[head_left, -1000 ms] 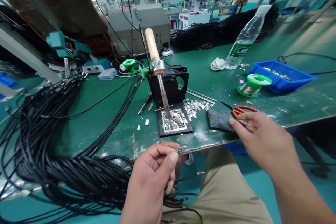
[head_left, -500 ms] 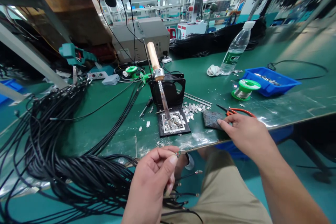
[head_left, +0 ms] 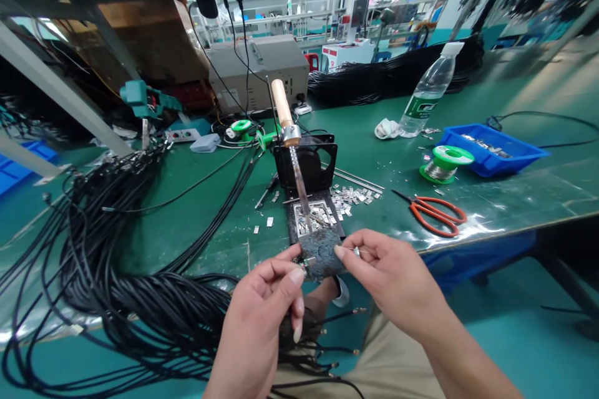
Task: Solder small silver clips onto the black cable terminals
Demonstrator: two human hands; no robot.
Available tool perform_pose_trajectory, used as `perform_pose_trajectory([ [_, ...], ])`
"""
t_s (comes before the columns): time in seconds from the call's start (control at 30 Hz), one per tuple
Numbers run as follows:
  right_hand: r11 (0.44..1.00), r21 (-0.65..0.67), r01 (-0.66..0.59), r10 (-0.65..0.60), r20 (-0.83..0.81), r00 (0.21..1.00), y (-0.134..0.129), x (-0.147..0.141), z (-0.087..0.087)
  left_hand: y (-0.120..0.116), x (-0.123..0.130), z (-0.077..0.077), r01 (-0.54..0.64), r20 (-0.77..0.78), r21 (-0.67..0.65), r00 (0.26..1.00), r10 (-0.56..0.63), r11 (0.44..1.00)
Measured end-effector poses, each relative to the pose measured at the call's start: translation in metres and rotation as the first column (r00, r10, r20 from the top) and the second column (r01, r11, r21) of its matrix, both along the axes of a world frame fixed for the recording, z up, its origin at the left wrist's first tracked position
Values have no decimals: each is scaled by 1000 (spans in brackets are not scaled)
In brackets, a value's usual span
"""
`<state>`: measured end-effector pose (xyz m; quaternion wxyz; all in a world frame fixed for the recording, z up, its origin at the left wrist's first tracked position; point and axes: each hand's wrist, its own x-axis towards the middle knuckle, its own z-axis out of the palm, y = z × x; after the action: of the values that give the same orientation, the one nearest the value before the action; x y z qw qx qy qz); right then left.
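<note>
Green counter (head_left: 515, 199), front edge slanting across the view, teal floor below it. Rough grey-blue pad (head_left: 322, 252), tilted and held up at the front edge, its upper side overlapping the black plate (head_left: 322, 195) in view. Right hand (head_left: 386, 274), thumb and fingers pinched on the pad's right edge; something thin and pale at its fingertips, too small to name. Left hand (head_left: 266, 296), fingers curled, thumb and forefinger closed on a small metal piece (head_left: 307, 262) at the pad's left edge; whether piece and pad touch cannot be told. Soldering iron (head_left: 291, 136), wooden handle up, shaft sloping down to the plate just beyond the pad, black housing (head_left: 318, 168) behind. Metal tabs (head_left: 353, 196), strewn right of the plate. Orange-handled cutters (head_left: 437, 212), near the front edge, apart from the right hand, a green stretch of counter between them and the tabs. Solder spool (head_left: 442, 165), just beside the blue bin (head_left: 496, 156). Black cables (head_left: 140, 287), bundled on the left, spilling over the front edge and crowding the left hand's outer side
</note>
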<state>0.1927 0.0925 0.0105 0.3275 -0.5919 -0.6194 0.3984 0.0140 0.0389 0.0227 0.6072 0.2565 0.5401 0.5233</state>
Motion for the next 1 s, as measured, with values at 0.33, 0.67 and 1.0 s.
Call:
perform_pose_trajectory([
  [0.33, 997, 76, 26, -28, 17, 999, -5, -9, 10, -13, -2, 7, -14, -146, 104, 989, 29, 995],
  [0.67, 991, 133, 36, -41, 36, 999, -10, -6, 4, -17, 7, 7, -71, -145, 102, 986, 85, 992],
  [1.0, 979, 126, 159, -178, 157, 971, 6, 43, -4, -15, 1, -4, 20, -121, 9, 992, -19, 1000],
])
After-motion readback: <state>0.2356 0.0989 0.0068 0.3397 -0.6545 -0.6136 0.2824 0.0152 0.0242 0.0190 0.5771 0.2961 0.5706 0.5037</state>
